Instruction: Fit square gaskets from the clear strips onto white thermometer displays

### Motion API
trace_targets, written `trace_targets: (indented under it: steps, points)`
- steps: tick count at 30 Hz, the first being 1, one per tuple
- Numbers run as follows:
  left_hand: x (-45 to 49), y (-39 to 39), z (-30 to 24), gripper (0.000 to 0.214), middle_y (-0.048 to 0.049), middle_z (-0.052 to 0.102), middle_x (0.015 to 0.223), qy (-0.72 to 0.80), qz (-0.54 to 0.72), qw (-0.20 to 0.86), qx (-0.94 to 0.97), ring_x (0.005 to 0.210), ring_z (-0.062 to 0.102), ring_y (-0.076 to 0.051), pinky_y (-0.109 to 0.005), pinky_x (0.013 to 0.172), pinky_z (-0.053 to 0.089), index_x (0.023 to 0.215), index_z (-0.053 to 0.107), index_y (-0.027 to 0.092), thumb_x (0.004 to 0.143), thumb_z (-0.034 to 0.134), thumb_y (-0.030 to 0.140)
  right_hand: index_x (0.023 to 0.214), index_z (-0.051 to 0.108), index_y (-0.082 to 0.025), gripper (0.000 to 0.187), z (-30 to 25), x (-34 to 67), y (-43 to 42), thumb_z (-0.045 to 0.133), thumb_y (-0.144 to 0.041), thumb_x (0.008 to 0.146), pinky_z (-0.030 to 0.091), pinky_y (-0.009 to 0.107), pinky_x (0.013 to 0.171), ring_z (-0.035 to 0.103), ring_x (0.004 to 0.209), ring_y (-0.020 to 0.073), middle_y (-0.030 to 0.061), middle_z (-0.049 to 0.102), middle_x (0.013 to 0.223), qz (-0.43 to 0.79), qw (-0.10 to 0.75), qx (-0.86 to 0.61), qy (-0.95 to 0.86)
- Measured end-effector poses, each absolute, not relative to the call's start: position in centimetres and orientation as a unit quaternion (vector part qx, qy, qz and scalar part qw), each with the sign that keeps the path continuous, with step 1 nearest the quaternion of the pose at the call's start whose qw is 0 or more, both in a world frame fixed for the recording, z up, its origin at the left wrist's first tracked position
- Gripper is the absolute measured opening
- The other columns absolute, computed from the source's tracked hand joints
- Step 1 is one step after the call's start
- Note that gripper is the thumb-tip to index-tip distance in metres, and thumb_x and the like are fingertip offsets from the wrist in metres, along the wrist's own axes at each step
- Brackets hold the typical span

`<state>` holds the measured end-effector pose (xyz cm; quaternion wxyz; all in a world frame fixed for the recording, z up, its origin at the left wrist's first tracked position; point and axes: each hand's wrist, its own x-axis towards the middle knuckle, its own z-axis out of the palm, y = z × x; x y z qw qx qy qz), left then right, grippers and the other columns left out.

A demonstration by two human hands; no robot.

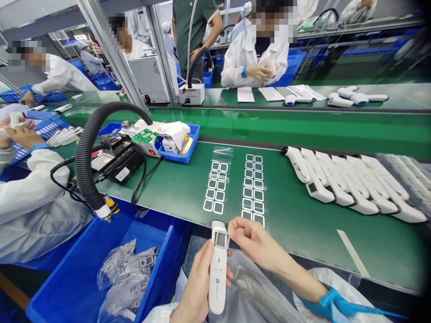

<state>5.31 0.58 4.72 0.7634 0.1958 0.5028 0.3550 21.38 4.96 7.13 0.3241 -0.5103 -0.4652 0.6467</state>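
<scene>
My left hand (198, 280) is wrapped around a white handheld thermometer (218, 282), held upright with its small grey screen facing me near the top. My right hand (251, 237) is closed in a pinch at the screen's right edge. Its fingertips hold a thin square frame (228, 240), which stands at the screen; whether it touches all round cannot be seen. Just beyond, on the green bench (178, 188), lie two clear sheets of white square frames, a left sheet (215, 188) and a right sheet (254, 188).
Several white thermometers (350, 179) lie in a row at right. A blue bin (168, 251) with bagged parts stands at lower left. A black flexible hose (82, 157) arches over a black device (124, 163) and a blue tray (183, 157). Co-workers sit left and across.
</scene>
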Motion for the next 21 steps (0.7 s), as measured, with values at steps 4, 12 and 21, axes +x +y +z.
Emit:
trace_targets:
  steps: [4, 12, 21]
  points:
    - [5.4, 0.8, 5.0, 0.06, -0.0083, 0.067, 0.069, 0.498, 0.344, 0.769, 0.207, 0.054, 0.057, -0.014, -0.024, 0.054, 0.046, 0.099, 0.065, 0.009, 0.082, 0.06, 0.066, 0.073, 0.05, -0.021, 0.024, 7.1, 21.4, 5.1, 0.056, -0.04, 0.087, 0.024, 0.021, 0.044, 0.036, 0.042, 0.0071, -0.0075, 0.048, 0.048, 0.651, 0.323, -0.502, -0.469]
    - [5.8, 0.9, 5.2, 0.058, -0.0066, 0.066, 0.07, 0.495, 0.352, 0.775, 0.176, 0.055, 0.057, -0.015, -0.025, 0.053, 0.046, 0.101, 0.06, 0.011, 0.078, 0.066, 0.064, 0.082, 0.055, -0.021, 0.025, 6.5, 21.3, 4.1, 0.042, -0.034, 0.1, 0.036, 0.025, 0.052, 0.053, 0.052, 0.013, -0.0013, 0.061, 0.059, 0.522, 0.302, -0.532, -0.594]
    - [5.7, 1.2, 4.7, 0.05, -0.0027, 0.061, 0.059, 0.473, 0.366, 0.777, 0.198, 0.049, 0.052, -0.013, -0.023, 0.05, 0.042, 0.091, 0.06, 0.014, 0.083, 0.061, 0.063, 0.124, 0.063, -0.017, 0.032, 3.9, 21.5, 1.4, 0.044, -0.016, 0.097, 0.04, 0.032, 0.057, 0.056, 0.06, 0.0186, 0.0045, 0.064, 0.069, 0.186, 0.33, -0.49, -0.785]
